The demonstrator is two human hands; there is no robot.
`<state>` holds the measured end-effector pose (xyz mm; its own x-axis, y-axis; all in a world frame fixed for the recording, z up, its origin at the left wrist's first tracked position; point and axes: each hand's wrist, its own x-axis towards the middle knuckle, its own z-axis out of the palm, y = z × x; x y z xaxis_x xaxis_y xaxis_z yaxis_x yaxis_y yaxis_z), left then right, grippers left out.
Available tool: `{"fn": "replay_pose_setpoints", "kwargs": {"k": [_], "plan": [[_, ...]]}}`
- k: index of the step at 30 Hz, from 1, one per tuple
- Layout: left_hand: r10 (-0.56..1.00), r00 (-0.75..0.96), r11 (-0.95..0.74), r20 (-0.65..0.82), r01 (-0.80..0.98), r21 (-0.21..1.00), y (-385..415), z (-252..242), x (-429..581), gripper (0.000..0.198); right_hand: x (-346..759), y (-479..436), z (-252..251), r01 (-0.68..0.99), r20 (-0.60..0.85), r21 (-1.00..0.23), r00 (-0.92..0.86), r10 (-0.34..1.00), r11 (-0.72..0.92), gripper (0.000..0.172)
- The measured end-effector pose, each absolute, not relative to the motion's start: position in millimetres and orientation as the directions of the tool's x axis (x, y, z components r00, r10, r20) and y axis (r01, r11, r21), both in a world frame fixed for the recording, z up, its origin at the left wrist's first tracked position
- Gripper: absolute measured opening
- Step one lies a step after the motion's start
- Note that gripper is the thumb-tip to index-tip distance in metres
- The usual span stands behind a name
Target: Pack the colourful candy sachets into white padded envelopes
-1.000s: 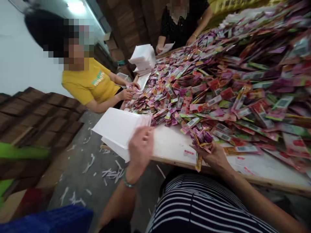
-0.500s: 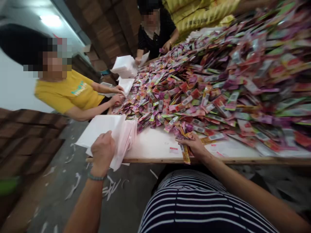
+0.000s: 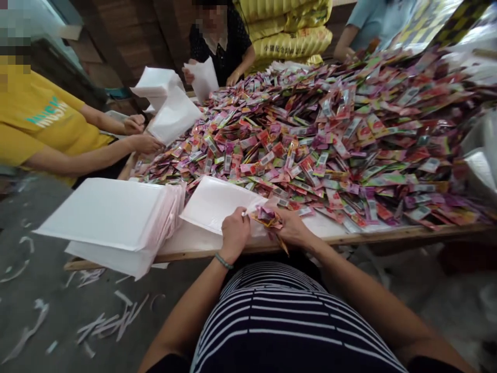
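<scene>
My left hand is closed on the open end of a white mailer envelope lying on the table in front of me. My right hand grips a bunch of colourful small packets right at the envelope's mouth. A thick stack of the same white envelopes overhangs the table's near left corner, a hand's width left of my left hand. A huge heap of pink, red and green packets covers the table behind both hands.
A person in yellow at the left holds a white envelope. Another in black works at the far end, and a third person's arm shows at the back right. Yellow sacks are stacked behind. Paper strips litter the floor.
My left hand pulled one envelope off the stack and brought it in front of me. My right hand carried its bunch of packets left to the envelope's mouth. The view tilted upward and right.
</scene>
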<state>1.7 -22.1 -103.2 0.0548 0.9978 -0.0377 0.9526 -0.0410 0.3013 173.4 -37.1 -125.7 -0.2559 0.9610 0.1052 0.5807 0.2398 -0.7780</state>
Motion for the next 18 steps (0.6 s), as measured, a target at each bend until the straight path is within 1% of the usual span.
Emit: {"fn": "replay_pose_setpoints", "kwargs": {"k": [2, 3, 4, 5, 7, 10, 11, 12, 13, 14, 15, 16, 18], "plan": [[0.999, 0.021, -0.011, -0.030, 0.948, 0.319, -19.4, -98.7, -3.5, 0.031, 171.2, -36.3, -133.2, 0.751, 0.056, -0.601, -0.302, 0.952, 0.274, 0.043], [0.999, 0.031, -0.022, -0.024, 0.947, 0.320, -19.2, -97.3, -5.4, 0.031, 169.6, -36.1, -133.5, 0.805, 0.040, -0.510, -0.331, 0.943, 0.304, 0.047], [0.998, 0.055, -0.048, -0.013, 0.946, 0.320, -19.7, -96.8, -6.7, 0.032, 168.1, -35.6, -131.8, 0.834, 0.032, -0.434, -0.363, 0.931, 0.340, 0.049], [0.996, 0.093, -0.090, 0.007, 0.942, 0.323, -20.6, -97.3, -7.4, 0.032, 166.7, -34.6, -128.9, 0.844, 0.032, -0.383, -0.394, 0.918, 0.376, 0.050], [0.980, 0.184, -0.198, 0.074, 0.921, 0.334, -22.7, -100.9, -7.5, 0.035, 164.6, -31.4, -121.7, 0.852, 0.043, -0.348, -0.402, 0.915, 0.391, 0.047], [0.930, 0.320, -0.364, 0.178, 0.863, 0.351, -24.6, -110.3, -5.2, 0.039, 159.4, -26.1, -115.7, 0.913, 0.042, -0.333, -0.235, 0.971, 0.236, 0.037], [0.913, 0.352, -0.405, 0.205, 0.842, 0.356, -24.6, -113.8, -4.3, 0.039, 156.3, -25.1, -116.2, 0.928, 0.038, -0.316, -0.195, 0.980, 0.197, 0.033], [0.900, 0.371, -0.433, 0.230, 0.827, 0.360, -24.3, -117.2, -3.6, 0.040, 152.6, -24.6, -117.9, 0.934, 0.034, -0.303, -0.191, 0.981, 0.192, 0.029], [0.891, 0.376, -0.448, 0.253, 0.817, 0.362, -23.7, -120.4, -3.6, 0.041, 148.9, -24.4, -120.7, 0.926, 0.032, -0.305, -0.222, 0.975, 0.221, 0.026], [0.888, 0.373, -0.452, 0.270, 0.815, 0.362, -22.9, -123.5, -4.3, 0.042, 145.5, -24.5, -124.4, 0.904, 0.029, -0.333, -0.272, 0.962, 0.266, 0.022], [0.887, 0.368, -0.451, 0.278, 0.818, 0.356, -22.1, -126.3, -6.0, 0.043, 143.1, -24.4, -128.7, 0.868, 0.027, -0.394, -0.318, 0.948, 0.303, 0.018], [0.887, 0.369, -0.450, 0.277, 0.823, 0.346, -21.2, -128.9, -8.7, 0.043, 142.0, -24.1, -133.4, 0.820, 0.027, -0.482, -0.338, 0.941, 0.309, 0.014], [0.879, 0.404, -0.471, 0.254, 0.822, 0.320, -20.1, -133.6, -15.8, 0.043, 143.6, -22.1, -142.1, 0.697, 0.036, -0.676, -0.292, 0.956, 0.238, 0.012]]}}
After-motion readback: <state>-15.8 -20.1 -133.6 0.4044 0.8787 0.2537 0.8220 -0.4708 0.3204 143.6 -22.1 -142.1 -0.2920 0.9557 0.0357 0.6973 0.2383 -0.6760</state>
